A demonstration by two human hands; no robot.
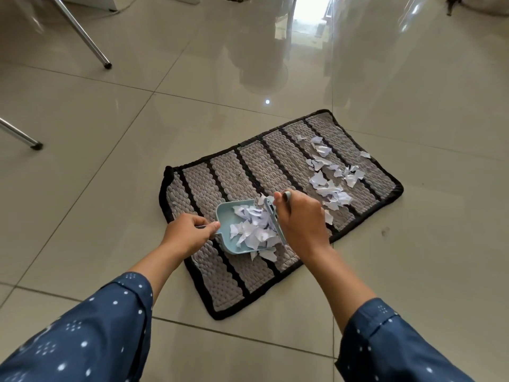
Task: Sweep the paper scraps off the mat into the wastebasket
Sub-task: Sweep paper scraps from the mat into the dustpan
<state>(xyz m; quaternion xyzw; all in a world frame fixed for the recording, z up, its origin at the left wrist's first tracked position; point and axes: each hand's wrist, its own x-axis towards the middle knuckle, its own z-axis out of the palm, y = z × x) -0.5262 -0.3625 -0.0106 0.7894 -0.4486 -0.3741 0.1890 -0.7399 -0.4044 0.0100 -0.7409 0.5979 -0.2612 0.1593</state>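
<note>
A grey woven mat (239, 172) with black stripes and a black border lies on the tiled floor. A small light-blue dustpan (224, 216) rests on its near part, heaped with white paper scraps (254, 226). My left hand (190, 232) grips the dustpan's handle. My right hand (300, 216) is closed on a small light-blue brush (272, 213), whose head stands at the pan's open mouth. More paper scraps (330, 177) lie scattered over the mat's far right part, and a few sit just in front of the pan. No wastebasket is in view.
Glossy beige floor tiles (110, 161) surround the mat. Metal chair legs with black feet stand at the upper left (106, 64) and the left edge (37, 146). My dark blue dotted sleeves fill the bottom corners.
</note>
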